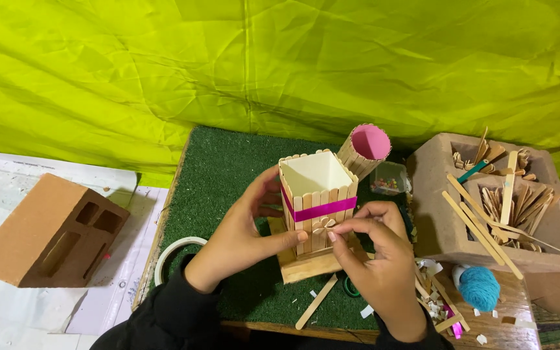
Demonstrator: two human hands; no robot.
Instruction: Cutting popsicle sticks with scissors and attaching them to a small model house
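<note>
While the left hand (244, 236) clasps the stick box (317, 194) mid-mat, the right hand (374, 249) pinches a small wooden flower (323, 226) against its near face, with bare green mat (221, 168) left and far.

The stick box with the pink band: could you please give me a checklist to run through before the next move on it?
1. Left hand steadies the stick box: ok, thumb on its front, fingers around its left side.
2. Right hand has a grip on the small wooden flower: ok, fingertips pinch it against the front.
3. Box upright on its wooden base: ok.
4. Pink band level: ok on the faces shown.
5. Flower stuck fast: cannot tell.
6. Loose stick clear of the hands: ok, on the green mat.
</note>
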